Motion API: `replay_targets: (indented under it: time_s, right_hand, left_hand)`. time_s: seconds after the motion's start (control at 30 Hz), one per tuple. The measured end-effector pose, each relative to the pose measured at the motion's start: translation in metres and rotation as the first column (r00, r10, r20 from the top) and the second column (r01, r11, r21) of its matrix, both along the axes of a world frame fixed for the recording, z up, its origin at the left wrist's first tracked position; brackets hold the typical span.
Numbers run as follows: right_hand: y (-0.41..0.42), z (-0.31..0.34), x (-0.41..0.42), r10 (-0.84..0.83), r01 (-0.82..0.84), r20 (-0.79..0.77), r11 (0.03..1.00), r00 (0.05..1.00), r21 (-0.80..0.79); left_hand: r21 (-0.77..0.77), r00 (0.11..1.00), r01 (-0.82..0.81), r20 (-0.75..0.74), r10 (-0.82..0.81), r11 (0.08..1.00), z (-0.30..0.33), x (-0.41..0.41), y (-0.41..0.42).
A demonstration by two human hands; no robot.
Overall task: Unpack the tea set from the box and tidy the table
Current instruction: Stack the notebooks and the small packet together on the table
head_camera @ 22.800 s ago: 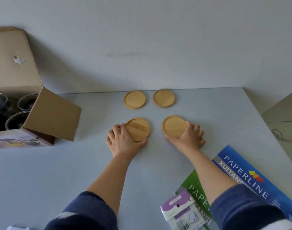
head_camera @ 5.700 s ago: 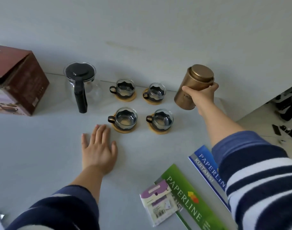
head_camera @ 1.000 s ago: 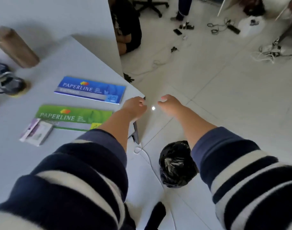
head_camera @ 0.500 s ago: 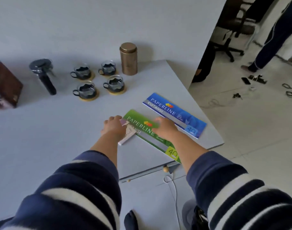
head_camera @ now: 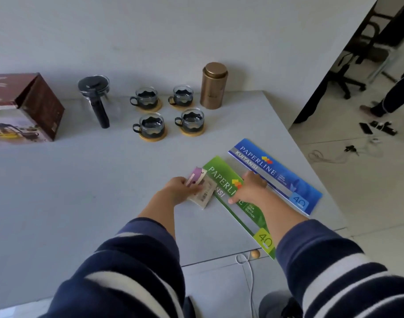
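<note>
On the grey table (head_camera: 81, 191) my left hand (head_camera: 177, 189) grips a small purple-and-white packet (head_camera: 202, 189), lifted at its left end. My right hand (head_camera: 249, 189) lies flat on the green Paperline booklet (head_camera: 244, 207), whose near end overhangs the table edge. A blue Paperline booklet (head_camera: 276, 173) lies just right of it. At the back stand several glass cups on wooden coasters (head_camera: 150, 127), a glass teapot with a black lid and handle (head_camera: 96, 97), and a bronze tin (head_camera: 213, 84). The tea set box (head_camera: 24, 109) lies on its side at the far left.
The wall runs close behind the tea set. The table's right edge drops to a tiled floor with cables, small items (head_camera: 377, 128) and an office chair (head_camera: 347, 63). A person's legs (head_camera: 389, 99) stand at the far right. A white cable (head_camera: 248, 271) hangs below the table's front edge.
Within the last second my view swung from the floor and bin back to the table. My left hand has taken hold of the packet and tilted it up; my right hand stays on the green booklet.
</note>
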State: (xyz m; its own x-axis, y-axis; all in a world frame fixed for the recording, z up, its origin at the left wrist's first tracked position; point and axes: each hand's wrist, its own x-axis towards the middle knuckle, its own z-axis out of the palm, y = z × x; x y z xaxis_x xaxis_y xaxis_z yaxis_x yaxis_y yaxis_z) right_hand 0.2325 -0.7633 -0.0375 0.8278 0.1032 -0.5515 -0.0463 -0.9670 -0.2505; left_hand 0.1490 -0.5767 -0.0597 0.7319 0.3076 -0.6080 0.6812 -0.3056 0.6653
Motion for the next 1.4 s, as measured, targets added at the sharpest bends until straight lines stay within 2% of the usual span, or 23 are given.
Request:
replay_targets:
  time_s: [0.1,0.17,0.23,0.27,0.37,0.5,0.53,0.6,0.67,0.73,0.8,0.83,0.9,1.0,1.1,1.23,1.3,1.4]
  right_hand:
    - [0.001,0.005,-0.002,-0.095,0.1,-0.032,0.966,0.995,0.237]
    - [0.005,0.007,-0.004,-0.131,0.138,-0.044,0.937,0.99,0.321]
    - [0.01,0.007,-0.005,-0.162,0.177,-0.072,0.905,0.984,0.387]
    - [0.012,0.006,-0.005,-0.183,0.204,-0.09,0.882,0.979,0.424]
    - [0.021,0.005,-0.002,-0.271,0.315,-0.163,0.768,0.949,0.557]
    - [0.033,-0.002,0.007,-0.313,0.417,-0.278,0.63,0.908,0.655]
    - [0.035,-0.003,0.009,-0.312,0.43,-0.297,0.605,0.902,0.67]
    - [0.036,-0.005,0.018,-0.3,0.382,-0.242,0.626,0.923,0.68]
    - [0.027,-0.006,0.035,-0.262,0.249,-0.077,0.726,0.962,0.64]
    - [0.01,-0.006,0.059,-0.21,0.124,0.131,0.87,0.969,0.478]
    - [-0.012,-0.009,0.084,-0.139,0.084,0.245,0.971,0.959,0.224]
    - [-0.022,-0.011,0.094,-0.122,0.097,0.244,0.989,0.962,0.115]
    - [-0.038,-0.015,0.105,-0.125,0.13,0.228,0.991,0.966,-0.007]
    - [-0.044,-0.02,0.114,-0.126,0.142,0.233,0.988,0.964,-0.053]
    - [-0.039,-0.015,0.123,-0.12,0.138,0.147,0.983,0.982,-0.121]
    - [-0.032,-0.013,0.117,-0.133,0.14,0.055,0.98,0.99,-0.14]
    - [-0.029,-0.012,0.111,-0.183,0.184,0.042,0.983,0.982,-0.024]
    - [-0.024,-0.01,0.108,-0.285,0.281,-0.02,0.928,0.958,0.244]
  left_hand:
    - [-0.282,0.977,-0.188,0.041,0.208,0.941,0.012,0.002,0.011]
    - [-0.458,0.939,-0.291,0.033,0.343,0.84,0.018,0.009,0.011]
    - [-0.559,0.886,-0.381,0.008,0.464,0.736,0.021,0.017,0.006]
    - [-0.56,0.861,-0.415,0.012,0.508,0.717,0.02,0.021,0.004]
    - [-0.429,0.839,-0.455,0.086,0.537,0.78,0.013,0.032,-0.005]
    - [-0.526,0.809,-0.489,0.024,0.587,0.696,0.009,0.045,-0.018]
    - [-0.51,0.809,-0.496,0.023,0.588,0.702,0.008,0.05,-0.021]
    - [-0.441,0.795,-0.518,0.066,0.603,0.733,0.004,0.059,-0.026]
    - [-0.407,0.776,-0.542,0.095,0.624,0.736,0.001,0.067,-0.028]
    - [-0.383,0.776,-0.543,0.111,0.621,0.747,-0.004,0.072,-0.027]
    - [-0.356,0.779,-0.546,0.117,0.616,0.758,-0.009,0.075,-0.025]
    - [-0.343,0.781,-0.55,0.114,0.615,0.762,-0.011,0.077,-0.024]
    - [-0.315,0.788,-0.556,0.092,0.608,0.769,-0.016,0.079,-0.023]
    - [-0.31,0.795,-0.56,0.059,0.604,0.768,-0.021,0.085,-0.023]
    - [-0.312,0.795,-0.561,0.054,0.604,0.767,-0.022,0.091,-0.028]
    - [-0.315,0.828,-0.509,0.073,0.556,0.801,-0.015,0.097,-0.033]
    - [-0.351,0.829,-0.497,0.075,0.553,0.793,-0.01,0.1,-0.037]
    - [-0.416,0.822,-0.489,0.075,0.565,0.767,-0.002,0.107,-0.043]
